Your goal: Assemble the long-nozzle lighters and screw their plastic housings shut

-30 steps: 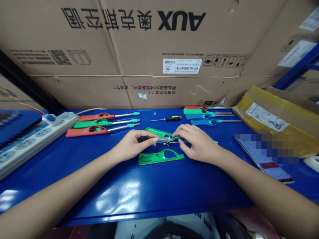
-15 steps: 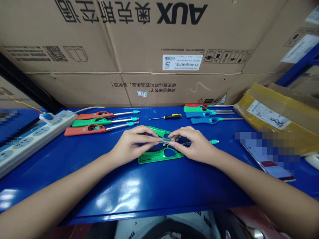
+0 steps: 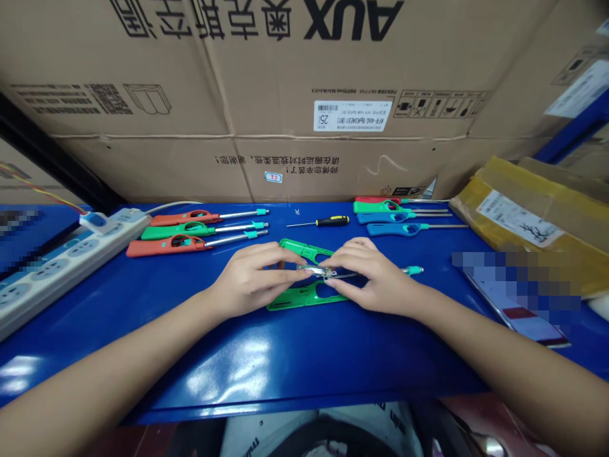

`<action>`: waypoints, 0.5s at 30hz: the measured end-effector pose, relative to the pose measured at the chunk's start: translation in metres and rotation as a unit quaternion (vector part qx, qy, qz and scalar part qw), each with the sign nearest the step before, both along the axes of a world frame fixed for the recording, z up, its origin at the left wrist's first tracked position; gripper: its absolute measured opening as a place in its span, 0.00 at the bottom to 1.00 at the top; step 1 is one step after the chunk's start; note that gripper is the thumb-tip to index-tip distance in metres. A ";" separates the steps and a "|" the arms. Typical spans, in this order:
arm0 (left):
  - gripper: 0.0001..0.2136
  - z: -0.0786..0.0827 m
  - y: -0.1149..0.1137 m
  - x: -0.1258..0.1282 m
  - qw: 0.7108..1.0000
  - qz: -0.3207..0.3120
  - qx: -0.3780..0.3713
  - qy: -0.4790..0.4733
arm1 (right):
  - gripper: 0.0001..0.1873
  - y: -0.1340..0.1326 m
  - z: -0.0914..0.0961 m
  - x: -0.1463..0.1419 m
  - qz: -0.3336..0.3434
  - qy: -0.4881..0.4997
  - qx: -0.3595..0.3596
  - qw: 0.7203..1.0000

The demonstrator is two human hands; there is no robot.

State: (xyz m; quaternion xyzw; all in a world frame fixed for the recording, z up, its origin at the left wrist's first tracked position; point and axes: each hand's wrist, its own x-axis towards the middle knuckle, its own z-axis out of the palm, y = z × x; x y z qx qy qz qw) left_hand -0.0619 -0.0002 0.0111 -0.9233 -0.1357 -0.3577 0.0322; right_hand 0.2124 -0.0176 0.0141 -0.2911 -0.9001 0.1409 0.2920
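My left hand [image 3: 254, 276] and my right hand [image 3: 375, 273] meet over the blue table [image 3: 295, 355], both pinching the clear inner tube of a lighter [image 3: 316, 271]. Its metal rod runs right under my right hand to a teal tip [image 3: 413, 270]. Two green lighter shell halves lie by my fingers: one [image 3: 304, 249] just behind them, the other [image 3: 304, 296] just in front, partly under my hands.
Three whole lighters [image 3: 190, 231] lie at the back left, several more [image 3: 394, 216] at the back right. A small screwdriver [image 3: 326, 222] lies between them. A white power strip [image 3: 61, 260] runs along the left. Large cardboard boxes [image 3: 295, 95] stand behind; a yellow parcel [image 3: 533, 222] sits right.
Both hands have drawn slightly nearer to me with the inner tube, now over the front green shell half. The teal tip has come into view.
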 end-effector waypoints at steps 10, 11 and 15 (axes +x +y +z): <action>0.14 0.001 -0.001 0.002 0.999 -0.027 -0.027 -0.019 | 0.12 0.013 -0.002 0.009 0.071 0.013 -0.039 0.997; 0.13 0.000 -0.001 0.003 0.999 -0.027 -0.032 -0.021 | 0.15 0.011 -0.002 0.007 0.062 0.012 -0.039 0.997; 0.12 0.001 -0.002 0.005 0.998 -0.031 -0.046 -0.025 | 0.14 0.001 -0.003 -0.003 -0.002 0.012 -0.017 1.000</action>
